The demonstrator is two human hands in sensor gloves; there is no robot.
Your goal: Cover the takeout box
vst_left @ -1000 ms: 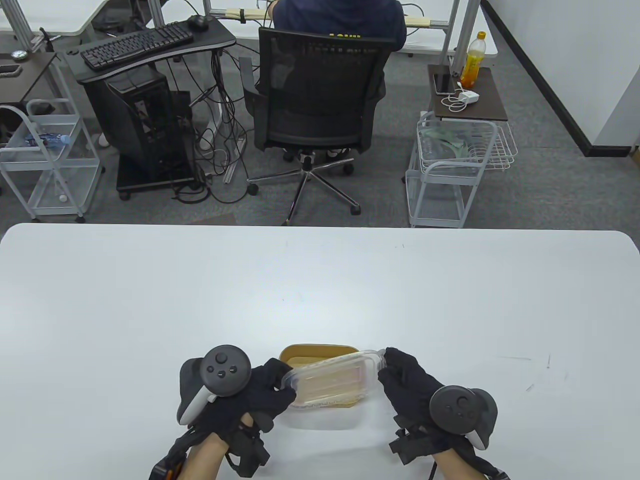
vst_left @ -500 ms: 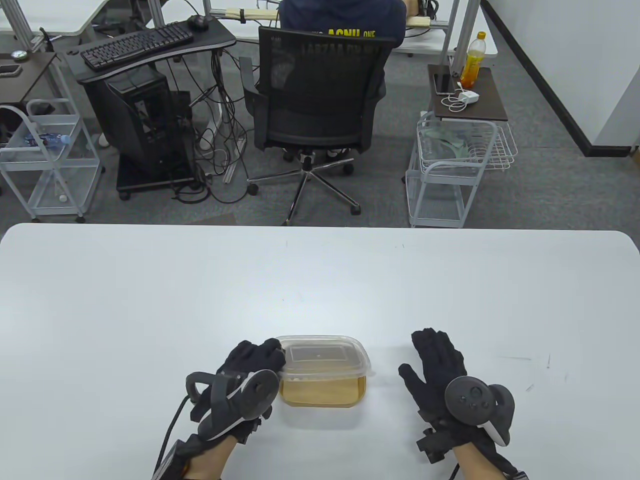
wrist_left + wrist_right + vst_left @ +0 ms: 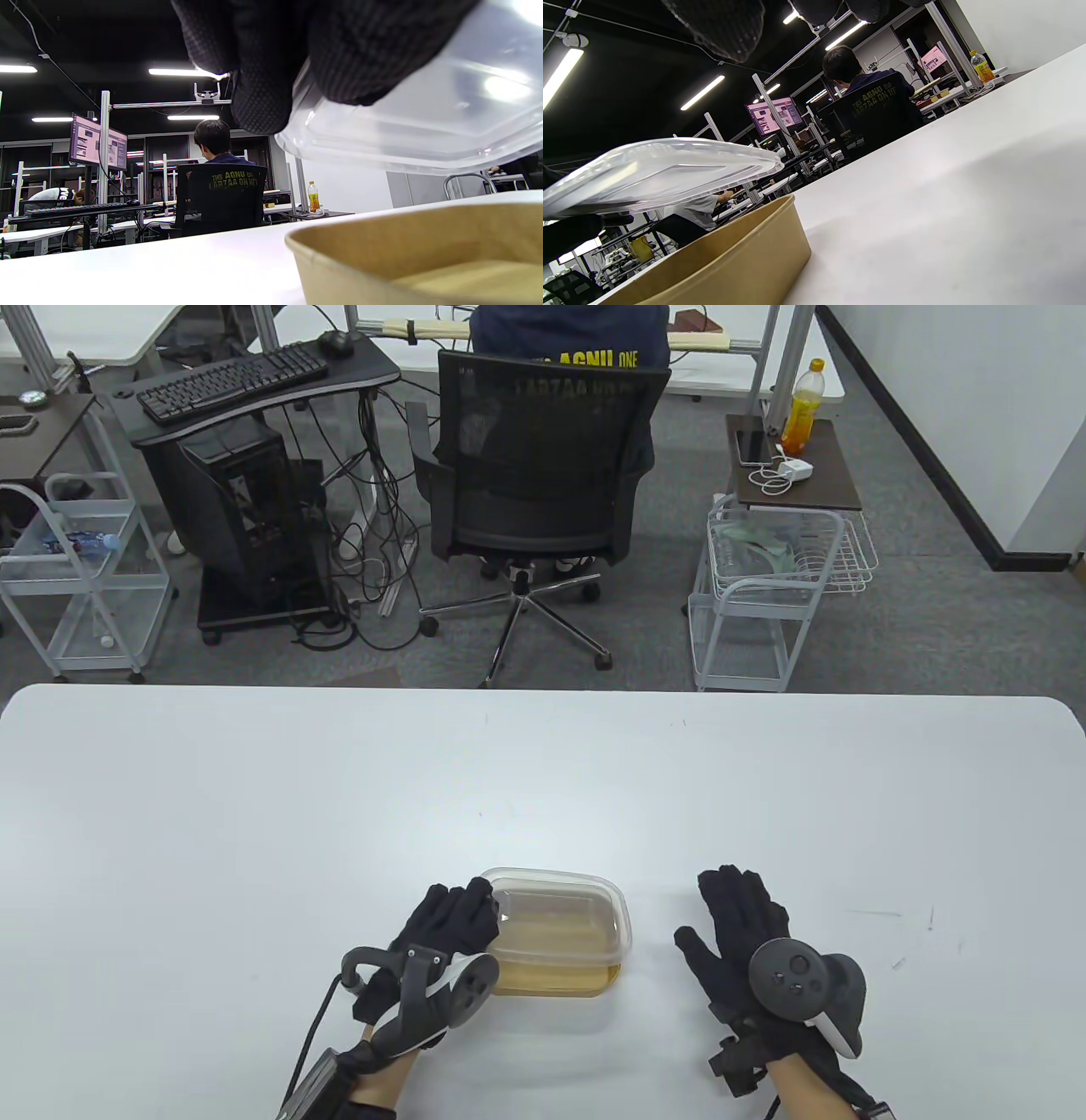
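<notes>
Big white worktop [image 3: 254, 814] takes up most of the table view, and the brown paper takeout box [image 3: 551, 971] sits near its front edge, right between the two hands. The clear plastic lid [image 3: 564, 916] hangs over the box but isn't seated: both wrist views show a gap between lid and rim. Left hand [image 3: 445, 925] holds the lid at its left edge, fingers [image 3: 263, 84] curled over the rim. Right hand [image 3: 742, 920] lies flat on the worktop just right of the box, fingers spread, holding nothing
</notes>
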